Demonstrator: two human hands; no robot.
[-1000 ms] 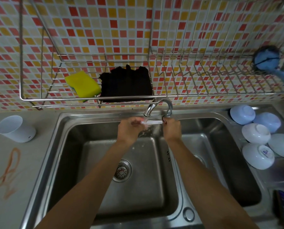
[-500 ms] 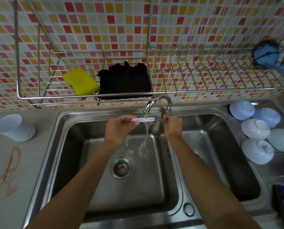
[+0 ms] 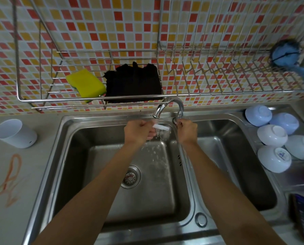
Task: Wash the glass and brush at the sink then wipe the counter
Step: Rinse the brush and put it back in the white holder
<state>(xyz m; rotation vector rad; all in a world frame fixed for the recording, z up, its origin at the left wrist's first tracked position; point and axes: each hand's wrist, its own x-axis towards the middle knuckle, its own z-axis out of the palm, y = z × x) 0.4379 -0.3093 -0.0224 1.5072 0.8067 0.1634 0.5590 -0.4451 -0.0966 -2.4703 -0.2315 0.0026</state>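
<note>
The grey stone-look counter (image 3: 24, 174) is running along the left, with orange scribble stains (image 3: 9, 177) lying on its near part. The stainless steel double-basin sink (image 3: 73, 124) is taking up the middle; its left basin is standing open around the round perforated drain strainer (image 3: 131, 176), and both forearms are crossing its near rim. The wire dish rack (image 3: 218, 92) is hanging on the red, yellow and cream mosaic tile wall (image 3: 94, 23) above the far edge, holding a yellow rectangular sponge (image 3: 85, 83) beside a black folded cloth (image 3: 133, 82), with a blue round brush (image 3: 285, 53) at far right. Five white upturned ceramic bowls (image 3: 271, 135) are sitting on the right drainboard. The white plastic cup (image 3: 15, 133) is lying tilted on the far left counter, well apart from the hands. Water is falling from the curved chrome tap (image 3: 169, 106). The left hand (image 3: 139, 131) is gripping the white slender brush (image 3: 161, 127) under the stream. The right hand (image 3: 186, 129) is curling around the tap base.
</note>
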